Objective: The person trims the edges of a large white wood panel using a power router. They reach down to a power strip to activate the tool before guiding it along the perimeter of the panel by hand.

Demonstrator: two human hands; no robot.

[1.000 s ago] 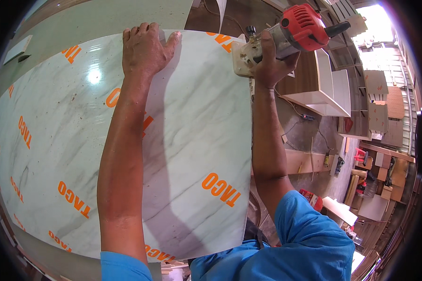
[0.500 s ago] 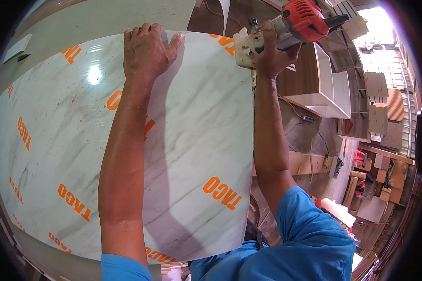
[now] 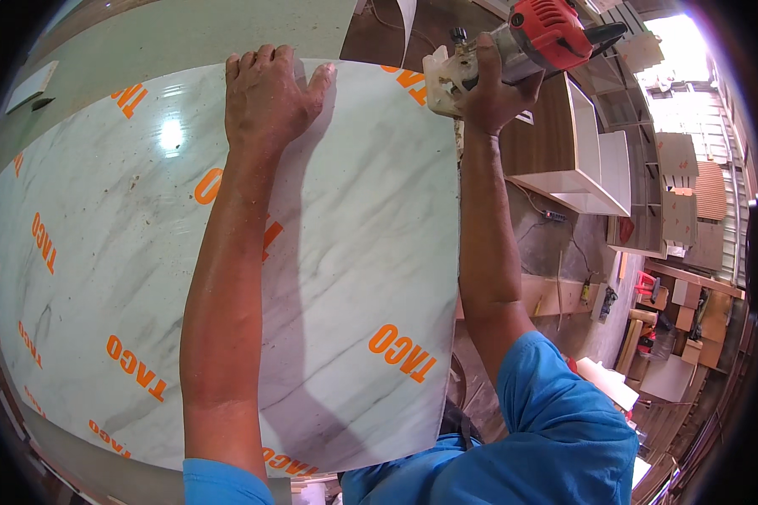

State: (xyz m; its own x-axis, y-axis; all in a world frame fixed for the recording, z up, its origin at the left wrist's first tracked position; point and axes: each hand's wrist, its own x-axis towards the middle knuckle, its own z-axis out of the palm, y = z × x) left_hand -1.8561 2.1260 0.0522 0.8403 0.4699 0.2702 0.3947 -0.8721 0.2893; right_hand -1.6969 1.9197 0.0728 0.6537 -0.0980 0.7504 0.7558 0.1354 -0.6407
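Observation:
A large glossy marble-patterned laminate sheet [image 3: 143,252] with orange lettering lies flat in front of me. My left hand [image 3: 265,97] presses palm-down on its far edge, fingers spread. My right hand [image 3: 493,88] grips a red and grey hand-held trimmer [image 3: 539,34] with a pale base plate, sitting at the sheet's far right corner along its right edge. Both forearms reach forward from blue sleeves.
A green-grey board [image 3: 185,34] lies under and beyond the sheet. To the right stand a brown and white cabinet carcass [image 3: 581,160], stacked panels and offcuts [image 3: 682,210], cables on the floor, and red tools [image 3: 644,286] lower right.
The trimmer in my right hand has travelled farther along the sheet's right edge toward the far corner. My left hand stays pressed in the same spot.

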